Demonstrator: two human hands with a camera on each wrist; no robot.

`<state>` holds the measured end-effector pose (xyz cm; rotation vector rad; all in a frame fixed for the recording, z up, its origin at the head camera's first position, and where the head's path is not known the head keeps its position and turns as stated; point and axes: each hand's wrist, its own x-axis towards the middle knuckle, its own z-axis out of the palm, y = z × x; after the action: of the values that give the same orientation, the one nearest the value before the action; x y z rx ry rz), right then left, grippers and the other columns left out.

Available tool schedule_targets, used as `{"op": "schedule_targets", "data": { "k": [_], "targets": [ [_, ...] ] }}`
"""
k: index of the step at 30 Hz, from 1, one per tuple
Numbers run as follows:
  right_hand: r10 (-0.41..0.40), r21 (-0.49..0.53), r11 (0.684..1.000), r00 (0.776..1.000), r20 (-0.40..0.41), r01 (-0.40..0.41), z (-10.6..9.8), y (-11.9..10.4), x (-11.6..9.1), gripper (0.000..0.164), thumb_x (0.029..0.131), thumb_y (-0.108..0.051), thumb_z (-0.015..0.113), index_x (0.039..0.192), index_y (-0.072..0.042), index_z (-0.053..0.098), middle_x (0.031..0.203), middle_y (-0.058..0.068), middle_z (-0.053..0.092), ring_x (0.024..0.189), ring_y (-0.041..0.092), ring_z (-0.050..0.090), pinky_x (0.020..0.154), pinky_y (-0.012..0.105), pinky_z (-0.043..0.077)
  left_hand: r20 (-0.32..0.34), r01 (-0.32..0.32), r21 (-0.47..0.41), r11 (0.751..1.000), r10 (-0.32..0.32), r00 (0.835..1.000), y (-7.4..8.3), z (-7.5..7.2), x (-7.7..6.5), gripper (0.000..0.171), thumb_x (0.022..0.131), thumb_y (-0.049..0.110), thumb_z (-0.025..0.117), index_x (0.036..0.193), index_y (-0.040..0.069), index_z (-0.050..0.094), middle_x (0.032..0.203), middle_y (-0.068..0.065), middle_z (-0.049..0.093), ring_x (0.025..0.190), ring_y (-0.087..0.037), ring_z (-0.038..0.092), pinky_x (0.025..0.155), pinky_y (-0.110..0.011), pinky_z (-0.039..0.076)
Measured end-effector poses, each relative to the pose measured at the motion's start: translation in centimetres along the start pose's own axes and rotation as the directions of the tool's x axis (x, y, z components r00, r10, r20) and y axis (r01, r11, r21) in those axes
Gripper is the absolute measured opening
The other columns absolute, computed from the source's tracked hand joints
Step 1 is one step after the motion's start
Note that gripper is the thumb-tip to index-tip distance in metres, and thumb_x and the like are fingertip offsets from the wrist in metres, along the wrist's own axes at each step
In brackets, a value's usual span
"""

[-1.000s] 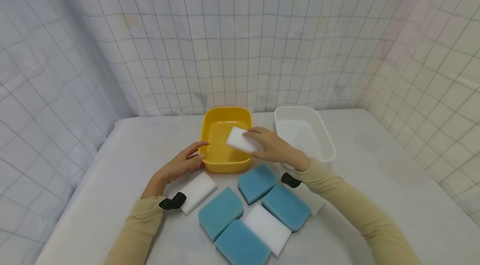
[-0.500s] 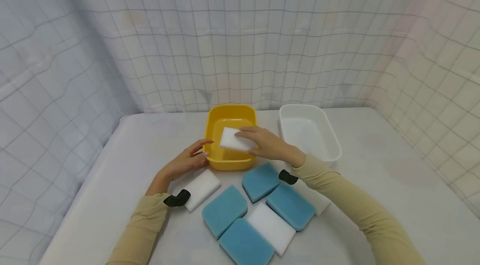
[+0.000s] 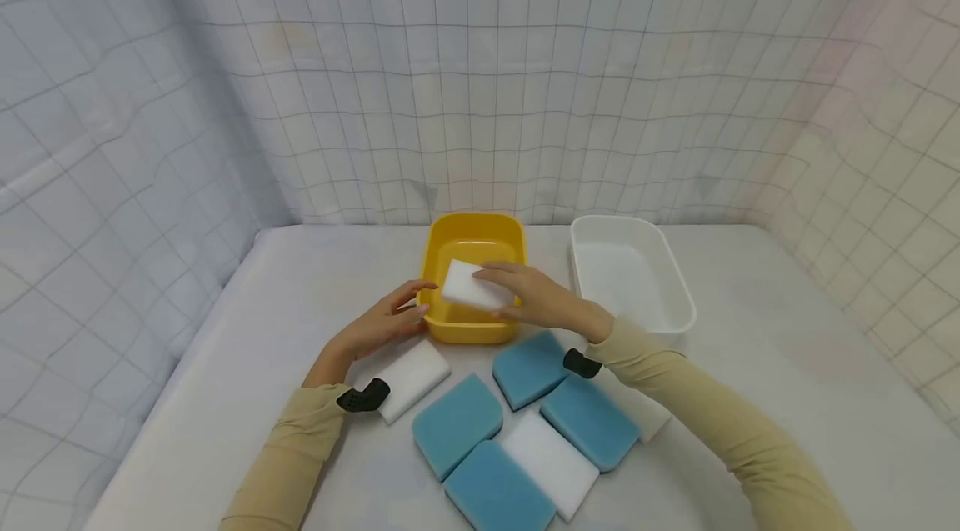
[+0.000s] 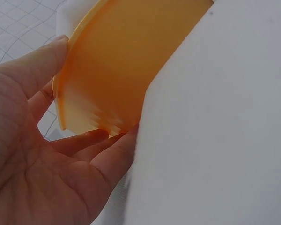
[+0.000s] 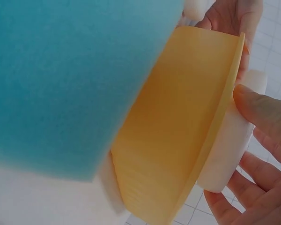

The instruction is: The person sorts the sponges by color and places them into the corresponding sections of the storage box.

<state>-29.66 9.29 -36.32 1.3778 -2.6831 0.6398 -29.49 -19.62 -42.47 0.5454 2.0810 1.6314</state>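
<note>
My right hand [image 3: 536, 295] holds a white sponge [image 3: 472, 285] over the yellow tub [image 3: 474, 334], thumb on one face and fingers on the other. In the right wrist view, that sponge [image 5: 225, 150] sits tilted along the tub's rim [image 5: 210, 126]. At the tub's left side, my left hand [image 3: 382, 321] grips the rim, with its thumb and fingers on the wall in the left wrist view. A second white sponge [image 3: 414, 381] lies below the left hand. The right hand and its sponge partly hide the inside of the tub.
Several blue sponges [image 3: 457, 423] lie on the table in front of the tub. Among them are a white sponge [image 3: 551, 464] and another white piece [image 3: 647, 413], partly under a blue one. A white tub [image 3: 630, 273] stands to the right. Gridded cloth walls [image 3: 480, 97] enclose the table.
The right hand has carried the white sponge a little left and further over the yellow tub. The left hand stays on the rim. The whole head view has shifted slightly.
</note>
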Motion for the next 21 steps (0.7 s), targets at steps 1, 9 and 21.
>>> {"op": "schedule_targets", "data": {
  "k": [1,9,21],
  "targets": [
    [-0.001,0.009,1.0,1.0,0.001,0.001,0.0,0.1,-0.1,0.056,0.085,-0.016,0.068,0.136,-0.003,0.047,0.142,0.019,0.045,0.13,0.033,0.046,0.106,0.044,0.043,-0.001,0.002,0.003,1.0,-0.002,1.0,0.0,0.0,0.1,0.05,0.098,0.029,0.048,0.143,0.019,0.029,0.158,-0.013,0.001,0.143,-0.035,0.022,0.106,-0.038,0.042],
    [0.011,0.027,1.0,0.999,0.038,-0.012,0.3,0.5,-0.4,0.057,0.086,-0.017,0.067,0.137,-0.004,0.045,0.144,0.019,0.042,0.13,0.033,0.045,0.106,0.043,0.043,0.009,-0.006,-0.009,1.0,0.006,1.0,0.1,0.1,0.7,0.051,0.098,0.029,0.049,0.143,0.019,0.028,0.156,-0.011,0.013,0.139,-0.034,0.029,0.105,-0.036,0.043],
    [-0.03,0.063,0.998,0.997,0.066,0.025,0.2,1.3,-0.3,0.057,0.088,-0.02,0.065,0.138,-0.002,0.043,0.144,0.021,0.042,0.132,0.034,0.044,0.109,0.045,0.039,-0.001,0.005,0.006,1.0,-0.005,1.0,0.0,-0.2,0.6,0.052,0.098,0.03,0.049,0.144,0.02,0.028,0.158,-0.013,0.005,0.141,-0.036,0.026,0.106,-0.039,0.042]
  ]
}}
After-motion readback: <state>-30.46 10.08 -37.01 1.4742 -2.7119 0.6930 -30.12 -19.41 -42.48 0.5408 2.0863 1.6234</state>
